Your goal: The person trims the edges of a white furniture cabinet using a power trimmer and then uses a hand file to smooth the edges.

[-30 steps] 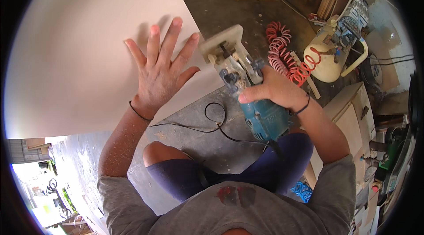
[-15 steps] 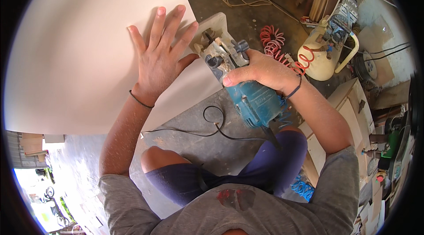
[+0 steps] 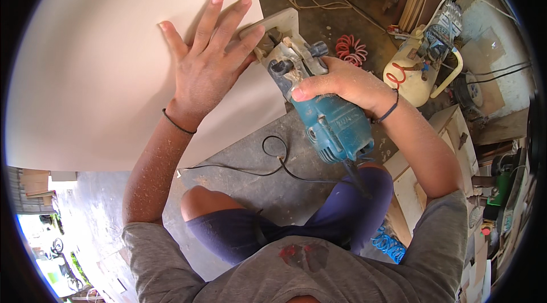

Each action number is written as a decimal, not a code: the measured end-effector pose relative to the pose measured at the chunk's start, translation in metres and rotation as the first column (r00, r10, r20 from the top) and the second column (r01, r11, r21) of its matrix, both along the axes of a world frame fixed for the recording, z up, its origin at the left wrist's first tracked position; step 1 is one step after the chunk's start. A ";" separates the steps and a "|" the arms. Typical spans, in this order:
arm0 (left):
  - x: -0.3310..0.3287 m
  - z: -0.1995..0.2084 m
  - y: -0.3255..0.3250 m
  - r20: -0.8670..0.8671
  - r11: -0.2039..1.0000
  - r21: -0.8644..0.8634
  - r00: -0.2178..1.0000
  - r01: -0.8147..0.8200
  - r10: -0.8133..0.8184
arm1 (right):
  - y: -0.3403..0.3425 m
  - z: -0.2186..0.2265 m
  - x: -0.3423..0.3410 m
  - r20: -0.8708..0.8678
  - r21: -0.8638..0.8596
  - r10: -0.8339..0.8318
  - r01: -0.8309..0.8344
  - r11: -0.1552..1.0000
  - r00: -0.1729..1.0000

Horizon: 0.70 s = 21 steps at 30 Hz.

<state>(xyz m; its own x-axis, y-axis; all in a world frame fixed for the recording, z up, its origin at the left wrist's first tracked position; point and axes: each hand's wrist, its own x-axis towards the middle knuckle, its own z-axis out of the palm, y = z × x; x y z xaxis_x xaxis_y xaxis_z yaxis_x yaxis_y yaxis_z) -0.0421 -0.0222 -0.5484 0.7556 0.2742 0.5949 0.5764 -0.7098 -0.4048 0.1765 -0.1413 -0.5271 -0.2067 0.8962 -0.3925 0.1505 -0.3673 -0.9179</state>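
Observation:
A large white sheet [image 3: 114, 64] fills the upper left, its right edge running beside the tool. My left hand [image 3: 209, 66] lies on it with the fingers spread, the forefinger and thumb side close to the tool's base. My right hand [image 3: 345, 84] grips a teal trim router [image 3: 336, 123] around its upper body, thumb across the near side. The router's pale base plate [image 3: 288, 21] meets the sheet's right edge. The cutting bit is mostly hidden by the base and its dusty metal bracket. Sawdust speckles both my forearms.
The router's black cord [image 3: 242, 172] loops across the concrete floor. At right stand a cream air compressor [image 3: 410, 69] and a red coiled hose [image 3: 350, 49]. Wooden boards [image 3: 419, 1] lean at the back. A wooden box [image 3: 410, 183] and a blue coiled hose [image 3: 389, 246] lie near my right leg.
The router and my right hand have shifted slightly right and up. My left hand has slid a little forward, its thumb now mostly hidden beside the base.

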 end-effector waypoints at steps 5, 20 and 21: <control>0.002 -0.001 0.000 0.001 1.000 0.007 1.000 -0.018 0.018 | 0.001 -0.004 -0.002 0.050 0.026 -0.015 0.014 1.000 0.999; 0.001 -0.024 -0.001 -0.038 0.999 0.017 0.998 -0.051 0.052 | 0.002 -0.024 -0.003 0.001 -0.042 -0.025 0.026 0.999 1.000; 0.001 -0.026 -0.001 -0.044 0.998 0.015 0.997 -0.059 0.059 | 0.002 -0.025 -0.003 -0.009 -0.047 -0.016 0.016 0.999 1.000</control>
